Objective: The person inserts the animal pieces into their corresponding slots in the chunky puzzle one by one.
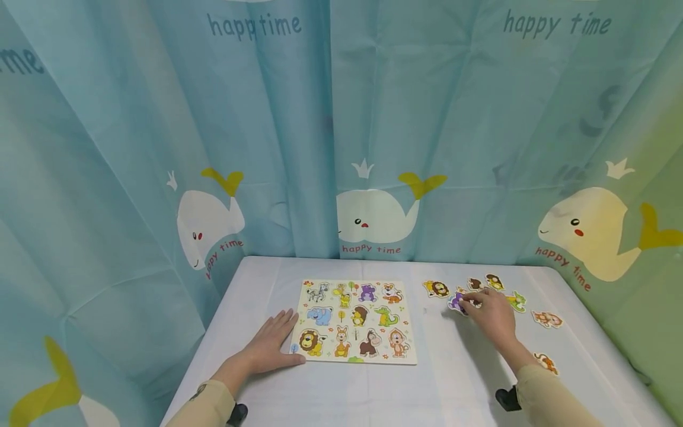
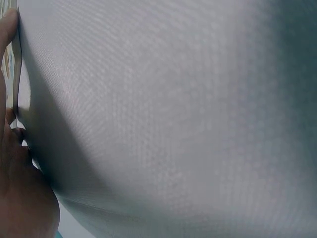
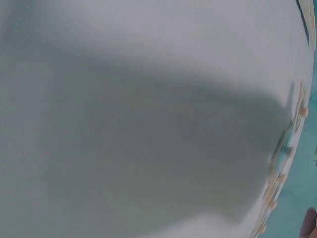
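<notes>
A wooden puzzle board (image 1: 354,286) with printed animals lies on the white table. My left hand (image 1: 269,344) rests at its left edge, fingers stretched out and thumb by the near corner. In the left wrist view part of the left hand (image 2: 25,193) shows beside the board's edge. To the right of the board, my right hand (image 1: 492,315) pinches a purple animal puzzle piece (image 1: 455,302) between thumb and finger. That hand partly hides the loose pieces behind it. Only a fingertip of the right hand (image 3: 308,225) enters the right wrist view.
Around the right hand lie a lion piece (image 1: 437,289), a brown piece (image 1: 474,283), a hedgehog-like piece (image 1: 494,281), a green crocodile piece (image 1: 517,301), a monkey piece (image 1: 547,319) and a tiger piece (image 1: 546,363). A blue whale-print curtain (image 1: 299,148) hangs behind the table (image 1: 373,397).
</notes>
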A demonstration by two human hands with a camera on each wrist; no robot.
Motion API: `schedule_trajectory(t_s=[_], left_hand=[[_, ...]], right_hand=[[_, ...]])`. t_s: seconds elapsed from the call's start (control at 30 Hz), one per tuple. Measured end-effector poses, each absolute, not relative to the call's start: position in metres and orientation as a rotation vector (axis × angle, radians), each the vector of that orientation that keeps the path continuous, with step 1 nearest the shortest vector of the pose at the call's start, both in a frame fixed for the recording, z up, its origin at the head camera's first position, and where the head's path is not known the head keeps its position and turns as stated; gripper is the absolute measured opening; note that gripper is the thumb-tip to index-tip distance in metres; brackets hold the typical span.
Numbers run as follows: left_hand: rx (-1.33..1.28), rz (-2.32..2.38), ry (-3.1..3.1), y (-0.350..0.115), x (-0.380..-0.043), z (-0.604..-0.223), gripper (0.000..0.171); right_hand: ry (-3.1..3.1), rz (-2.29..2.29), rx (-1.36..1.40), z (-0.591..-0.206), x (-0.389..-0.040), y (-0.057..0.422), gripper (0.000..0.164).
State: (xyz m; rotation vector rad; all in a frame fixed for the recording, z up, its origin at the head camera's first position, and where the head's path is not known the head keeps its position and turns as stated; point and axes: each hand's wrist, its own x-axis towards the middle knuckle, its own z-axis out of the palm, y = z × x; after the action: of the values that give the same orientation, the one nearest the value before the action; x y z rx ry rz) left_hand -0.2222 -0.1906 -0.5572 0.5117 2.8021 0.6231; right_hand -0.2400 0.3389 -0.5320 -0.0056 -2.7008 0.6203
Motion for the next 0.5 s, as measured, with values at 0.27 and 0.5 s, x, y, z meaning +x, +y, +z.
schedule_trajectory(t_s=[0.27,0.5], left_hand=[[0.515,0.634,2.801,-0.192,-0.221,-0.557,0.11],[0.527,0.644,2.801,-0.191,-0.222,-0.558,0.111]], right_hand=[[-2.691,0.638,0.058,-0.528,-0.259,0.309,0.015],[-2.717,0.645,0.047,-0.524,-0.272,0.282,0.02]])
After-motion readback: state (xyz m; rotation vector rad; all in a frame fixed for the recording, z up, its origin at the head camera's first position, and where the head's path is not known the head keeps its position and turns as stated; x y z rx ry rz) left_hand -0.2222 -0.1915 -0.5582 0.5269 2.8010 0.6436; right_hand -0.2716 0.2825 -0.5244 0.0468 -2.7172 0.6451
